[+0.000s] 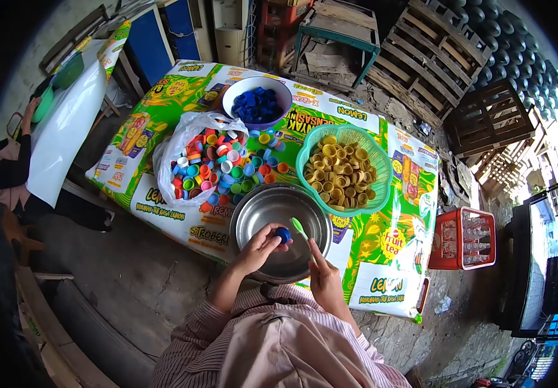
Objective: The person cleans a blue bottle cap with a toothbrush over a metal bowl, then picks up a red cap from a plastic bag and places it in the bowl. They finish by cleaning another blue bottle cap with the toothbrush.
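My left hand (259, 249) pinches a dark blue bottle cap (283, 235) over the steel bowl (243, 216). In my right hand (324, 279) is a slim light-green tool (297, 226) with a wider end, perhaps a toothbrush; its tip points up and left, apart from the cap. Behind the bowl, a white plastic bag (170, 154) lies open with mixed coloured caps (227, 166) in it and spilling beside it. Blue caps (253, 107) fill a white and purple basin (283, 95). Yellow-brown caps (342, 169) lie in a green basket (305, 150).
A printed plastic cover (392, 242) lies over the table. To the right on the floor stands a red bottle crate (447, 240). Wooden pallets (426, 58) and a small table (338, 32) are at the back. Another person's hand (31, 111) shows at far left.
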The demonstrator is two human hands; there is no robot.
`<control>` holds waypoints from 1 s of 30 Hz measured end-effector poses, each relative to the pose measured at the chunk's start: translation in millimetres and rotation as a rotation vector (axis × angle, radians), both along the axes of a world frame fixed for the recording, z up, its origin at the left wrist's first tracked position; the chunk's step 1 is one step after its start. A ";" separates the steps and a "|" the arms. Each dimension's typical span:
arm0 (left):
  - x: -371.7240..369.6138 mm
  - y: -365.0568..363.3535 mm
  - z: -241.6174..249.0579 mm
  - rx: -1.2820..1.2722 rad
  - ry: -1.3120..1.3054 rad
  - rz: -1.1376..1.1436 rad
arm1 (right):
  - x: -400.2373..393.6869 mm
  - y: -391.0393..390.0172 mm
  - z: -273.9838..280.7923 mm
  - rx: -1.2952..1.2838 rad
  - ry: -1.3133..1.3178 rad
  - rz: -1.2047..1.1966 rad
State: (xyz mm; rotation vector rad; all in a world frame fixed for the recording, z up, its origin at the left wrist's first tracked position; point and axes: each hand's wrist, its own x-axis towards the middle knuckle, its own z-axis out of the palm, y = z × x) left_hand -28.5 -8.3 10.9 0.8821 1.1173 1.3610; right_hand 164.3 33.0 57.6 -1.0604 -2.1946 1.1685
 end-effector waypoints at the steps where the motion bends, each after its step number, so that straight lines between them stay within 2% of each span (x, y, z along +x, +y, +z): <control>1: 1.0 -0.8 1.6 -0.005 -0.070 0.006 | 0.2 -1.3 -0.1 0.038 0.038 0.007; 3: 2.3 -2.1 2.2 -0.012 -0.141 0.011 | 0.3 -3.3 3.3 0.130 0.065 0.076; 6: 1.2 -2.7 0.3 -0.027 -0.217 -0.005 | -1.6 -4.1 -5.1 0.046 0.007 -0.024; 9: -0.9 -3.7 -7.8 -0.051 -0.280 -0.021 | 0.5 -3.9 -1.2 0.067 0.074 -0.001; 12: 1.1 -3.0 -16.0 -0.093 -0.298 0.096 | 1.0 -7.9 -7.2 0.081 0.130 0.052; 14: -0.6 -3.6 -18.1 -0.030 -0.445 0.088 | 0.4 -7.0 -10.4 -0.032 -0.027 -0.032; 15: -0.2 -3.4 -14.0 -0.014 -0.598 0.066 | 0.9 -6.3 -6.2 -0.053 -0.021 -0.044; 18: 7.0 -2.8 3.5 -0.068 -0.642 0.114 | 1.1 -8.1 -7.9 0.028 0.111 0.047; 22: 7.3 -0.3 -4.7 -0.146 -0.662 0.168 | -0.2 -2.8 -5.4 -0.041 -0.004 -0.030; 23: 5.5 -0.7 -10.9 -0.148 -0.660 0.169 | 0.7 -3.9 -2.6 -0.023 0.039 -0.034; 26: 4.7 -2.7 -18.1 -0.101 -0.705 0.114 | 1.2 -8.5 -8.6 -0.003 0.041 0.044; 27: 6.1 -3.3 -12.0 -0.114 -0.691 0.126 | 0.5 -7.5 -9.9 -0.080 0.032 0.000; 30: 8.0 -1.6 -1.5 -0.140 -0.653 0.155 | 2.9 -5.8 -3.7 -0.038 0.020 -0.039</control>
